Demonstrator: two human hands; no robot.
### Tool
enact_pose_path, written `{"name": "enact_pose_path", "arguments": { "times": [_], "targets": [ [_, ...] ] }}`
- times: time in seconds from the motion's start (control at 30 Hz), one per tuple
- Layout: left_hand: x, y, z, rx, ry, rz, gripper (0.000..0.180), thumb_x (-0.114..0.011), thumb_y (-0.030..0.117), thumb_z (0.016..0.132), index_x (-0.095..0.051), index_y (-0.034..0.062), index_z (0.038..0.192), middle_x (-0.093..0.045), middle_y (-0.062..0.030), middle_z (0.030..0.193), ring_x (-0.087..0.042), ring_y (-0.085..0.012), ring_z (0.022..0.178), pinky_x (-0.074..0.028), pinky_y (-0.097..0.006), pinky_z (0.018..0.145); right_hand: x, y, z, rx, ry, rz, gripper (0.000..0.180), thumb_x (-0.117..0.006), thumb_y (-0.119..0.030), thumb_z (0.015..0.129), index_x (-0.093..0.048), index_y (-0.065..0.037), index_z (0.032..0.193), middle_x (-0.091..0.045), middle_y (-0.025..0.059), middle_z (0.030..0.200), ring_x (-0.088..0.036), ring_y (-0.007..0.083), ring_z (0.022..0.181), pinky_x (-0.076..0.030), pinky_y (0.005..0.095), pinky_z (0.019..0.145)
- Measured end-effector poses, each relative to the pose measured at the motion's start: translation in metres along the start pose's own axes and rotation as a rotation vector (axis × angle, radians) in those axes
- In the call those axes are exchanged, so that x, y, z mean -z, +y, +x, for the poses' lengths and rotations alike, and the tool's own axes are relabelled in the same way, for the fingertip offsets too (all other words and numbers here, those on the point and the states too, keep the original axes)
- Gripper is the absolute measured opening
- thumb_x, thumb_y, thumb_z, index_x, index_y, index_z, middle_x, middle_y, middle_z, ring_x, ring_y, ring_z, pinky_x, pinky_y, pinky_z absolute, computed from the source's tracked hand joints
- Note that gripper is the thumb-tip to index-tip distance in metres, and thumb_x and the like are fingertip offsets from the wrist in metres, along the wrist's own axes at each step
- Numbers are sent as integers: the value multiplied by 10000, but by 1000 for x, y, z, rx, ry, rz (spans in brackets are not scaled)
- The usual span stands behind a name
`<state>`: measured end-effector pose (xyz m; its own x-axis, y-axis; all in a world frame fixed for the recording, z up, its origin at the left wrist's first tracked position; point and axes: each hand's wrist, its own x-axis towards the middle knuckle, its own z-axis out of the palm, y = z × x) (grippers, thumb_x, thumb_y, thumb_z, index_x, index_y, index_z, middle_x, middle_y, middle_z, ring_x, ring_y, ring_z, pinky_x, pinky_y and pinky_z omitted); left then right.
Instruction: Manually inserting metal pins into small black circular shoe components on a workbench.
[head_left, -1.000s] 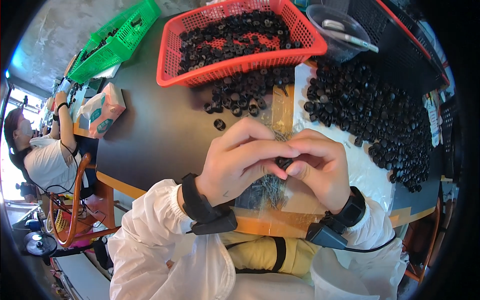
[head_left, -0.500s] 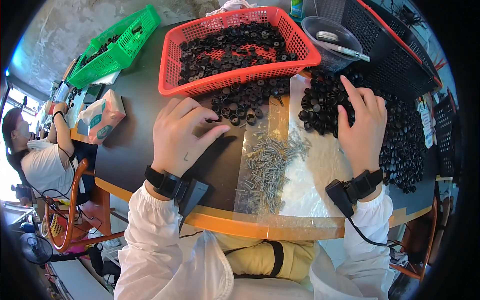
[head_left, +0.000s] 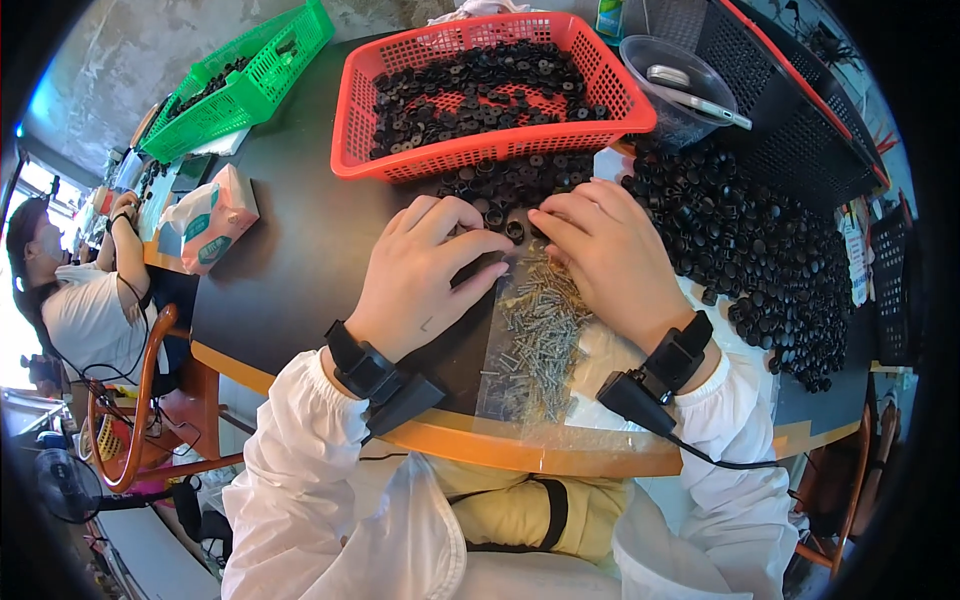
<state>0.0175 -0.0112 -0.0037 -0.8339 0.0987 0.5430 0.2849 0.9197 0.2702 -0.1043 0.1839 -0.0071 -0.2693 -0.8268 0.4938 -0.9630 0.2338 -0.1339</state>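
My left hand (head_left: 425, 275) is over the table's middle, thumb and forefinger curled toward each other in a pinch. Facing it closely is my right hand (head_left: 622, 262), its fingers bent and pressed together at the tips. Whatever either hand grips is too small or hidden to make out. Beyond the fingertips lie small round black parts (head_left: 545, 177), some of them hollow cups. Below the hands a pile of small silver screws (head_left: 545, 350) rests on clear plastic. To the right spreads a big heap of glossy black caps (head_left: 800, 270).
A red basket (head_left: 400, 165) of black discs stands at the back. Right of it are a clear tub (head_left: 640, 60) with a phone on it and a black crate (head_left: 790, 110). A tissue pack (head_left: 225, 215) and green basket (head_left: 265, 95) are left, near another person (head_left: 95, 310).
My right hand has left the black cap heap and come leftward to the middle. My left hand has shifted right, so both sets of fingertips now nearly meet. The view has shifted slightly.
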Motion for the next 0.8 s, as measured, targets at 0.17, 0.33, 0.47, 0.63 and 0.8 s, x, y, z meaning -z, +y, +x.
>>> {"name": "enact_pose_path", "arguments": {
  "times": [0.17, 0.33, 0.47, 0.63, 0.8],
  "targets": [
    [-4, -5, -2, 43, 63, 89, 139, -789, 158, 733, -740, 138, 861, -594, 7, 829, -567, -227, 833, -478, -363, 745, -5, 3, -1, -40, 86, 36, 236, -720, -106, 747, -710, -72, 980, -619, 25, 952, -563, 237, 950, -461, 380, 875],
    [-8, -2, 2, 67, 53, 129, 101, -788, 165, 730, -735, 143, 813, -598, 21, 812, -563, -219, 824, -477, -353, 734, -3, 1, -1, -57, 87, 17, 244, -772, -152, 723, -727, -108, 958, -609, 2, 909, -558, 227, 898, -458, 370, 828],
    [-11, -2, 2, 86, 40, 115, 88, -775, 160, 745, -726, 135, 813, -596, 13, 809, -562, -225, 825, -475, -358, 736, -10, 4, -3, -82, 81, 100, 253, -790, -171, 716, -728, -118, 955, -600, 2, 886, -552, 226, 886, -449, 359, 812],
    [-9, -1, 3, 73, 91, 35, 134, -751, 105, 772, -692, 106, 893, -625, -10, 856, -593, -231, 870, -500, -365, 750, -7, 1, -1, -99, 95, 178, 228, -779, -155, 721, -700, -108, 929, -620, 14, 898, -566, 237, 915, -456, 382, 820],
    [-8, 16, 0, 257, 63, -255, 143, -736, 47, 815, -677, 52, 945, -670, -62, 887, -654, -199, 823, -536, -306, 697, -10, -8, -4, -237, 149, 575, 254, -722, -57, 766, -653, -80, 1010, -670, 86, 923, -642, 280, 893, -504, 377, 789]
  ]
}}
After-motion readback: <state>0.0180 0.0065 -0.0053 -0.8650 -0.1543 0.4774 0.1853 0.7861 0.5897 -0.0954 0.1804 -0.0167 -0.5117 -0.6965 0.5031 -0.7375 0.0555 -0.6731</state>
